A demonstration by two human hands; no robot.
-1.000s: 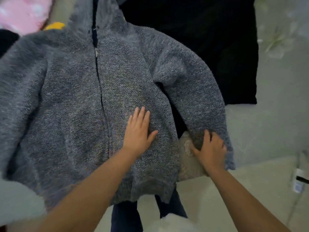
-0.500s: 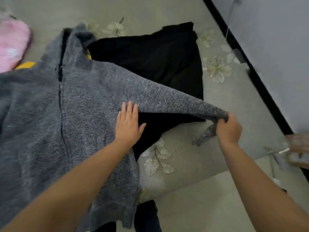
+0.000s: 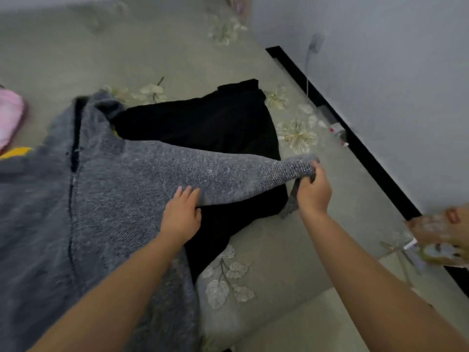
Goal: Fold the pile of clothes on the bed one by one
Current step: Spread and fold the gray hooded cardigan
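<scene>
A fuzzy grey knitted zip-up hoodie (image 3: 106,212) lies spread across the near left part of the floral grey bedspread (image 3: 256,270), partly over a black garment (image 3: 210,128). The left hand (image 3: 181,217) presses flat, fingers straight, by the armpit, probably to anchor the body. The right hand (image 3: 313,191) grips the sleeve cuff with curled fingers, stretching it toward the bed's right edge, seemingly ready to fold inward.

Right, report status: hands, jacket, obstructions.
Left hand flat on grey jacket body. Right hand grips sleeve cuff, sleeve stretched out. Black garment lies underneath. Nothing blocking the fold.
</scene>
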